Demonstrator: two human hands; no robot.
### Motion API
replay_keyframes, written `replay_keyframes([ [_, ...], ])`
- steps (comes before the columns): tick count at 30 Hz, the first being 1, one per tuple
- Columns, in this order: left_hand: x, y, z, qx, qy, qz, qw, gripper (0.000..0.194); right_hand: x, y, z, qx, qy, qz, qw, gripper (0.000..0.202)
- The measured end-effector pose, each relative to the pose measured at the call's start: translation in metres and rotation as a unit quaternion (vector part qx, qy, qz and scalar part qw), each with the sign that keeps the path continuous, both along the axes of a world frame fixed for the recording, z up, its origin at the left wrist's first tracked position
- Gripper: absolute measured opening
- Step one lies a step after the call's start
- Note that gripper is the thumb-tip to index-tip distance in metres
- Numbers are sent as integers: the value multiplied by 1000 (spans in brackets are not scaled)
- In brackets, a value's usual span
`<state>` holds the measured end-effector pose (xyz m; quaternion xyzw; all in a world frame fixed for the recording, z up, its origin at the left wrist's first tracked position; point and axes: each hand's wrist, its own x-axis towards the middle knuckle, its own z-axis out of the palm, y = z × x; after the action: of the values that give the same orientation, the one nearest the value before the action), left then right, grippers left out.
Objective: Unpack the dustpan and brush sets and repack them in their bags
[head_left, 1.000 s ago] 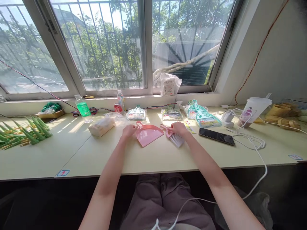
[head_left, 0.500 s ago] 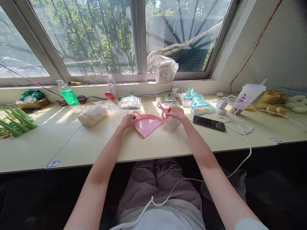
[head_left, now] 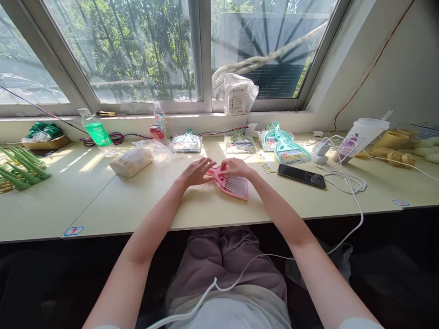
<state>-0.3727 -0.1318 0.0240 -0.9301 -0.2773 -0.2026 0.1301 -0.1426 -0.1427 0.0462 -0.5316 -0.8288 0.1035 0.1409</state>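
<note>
In the middle of the table, a small pink dustpan (head_left: 227, 192) lies with its handle end toward the left. A matching pink hand brush (head_left: 236, 185) with pale bristles rests over the pan. My left hand (head_left: 198, 172) is at the handle end, thumb and fingers around the pink handle and one finger lifted. Over the brush's handle part, my right hand (head_left: 236, 167) has its fingertips pinched together on it. The fingers partly cover both handles.
Packaged green brush sets (head_left: 291, 151) stand along the back, beside a yellow strip (head_left: 265, 163). A phone (head_left: 301, 176), white cables (head_left: 356, 187) and a cup (head_left: 360, 137) are on the right. To the left are a tissue pack (head_left: 130, 162) and a green-labelled bottle (head_left: 98, 135).
The brush, held beside the dustpan before, now lies over it. The dustpan has turned so its handle points left, and my hands have come closer together.
</note>
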Motion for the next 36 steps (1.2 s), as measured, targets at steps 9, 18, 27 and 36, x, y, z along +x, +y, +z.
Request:
replay_keyframes([
  [9, 7, 6, -5, 65, 122, -23, 990, 32, 10, 9, -10, -52, 63, 41, 996, 24],
  [18, 15, 8, -24, -3, 78, -5, 997, 36, 5, 23, -19, -43, 66, 53, 996, 22],
  [27, 14, 10, -26, -79, 38, -9, 996, 39, -3, 14, -7, -47, 15, 51, 997, 16],
  [36, 22, 9, -3, -357, -391, 31, 848, 54, -20, 11, -12, 122, 184, -99, 970, 27],
])
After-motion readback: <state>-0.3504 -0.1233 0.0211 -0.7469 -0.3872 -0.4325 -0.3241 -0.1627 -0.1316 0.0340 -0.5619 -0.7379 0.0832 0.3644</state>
